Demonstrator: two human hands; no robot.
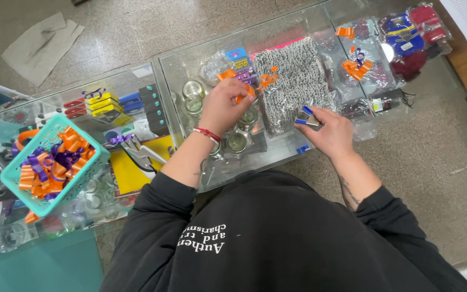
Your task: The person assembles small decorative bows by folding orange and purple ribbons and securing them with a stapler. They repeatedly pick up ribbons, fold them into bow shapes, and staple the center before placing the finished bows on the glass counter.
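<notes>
Holding a small loop of orange ribbon (246,94) between its fingertips, the left hand (224,105) hangs over the glass counter top (190,65), just above a group of small round glass jars (237,141) with dark content. The grip is narrow, the fingers pinched closed on the ribbon. A red string bracelet (207,133) goes around this wrist.

To the right, the right hand (328,132) is closed around a small metal tool with blue handles (306,117); I think it is a stapler or a plier, but I cannot tell which one. The hand is near the right edge of a grey and white knitted cloth (293,81), which lies flat on the glass between the two hands and a little farther away. Small orange ribbon pieces (268,79) lie on the far left corner of this cloth.

At the far right, clear plastic bags (377,75) with orange and purple ribbon bits lie on the counter, and beyond them a bag with blue and red yarn balls (414,27). At the left side, well apart from the hands, a turquoise plastic basket (14,173) stands tilted, full of orange and purple curled ribbon bows (52,162). Between the basket and the left arm, grey scissors (139,154) lie on yellow paper (128,176). Both sleeves are black.
</notes>
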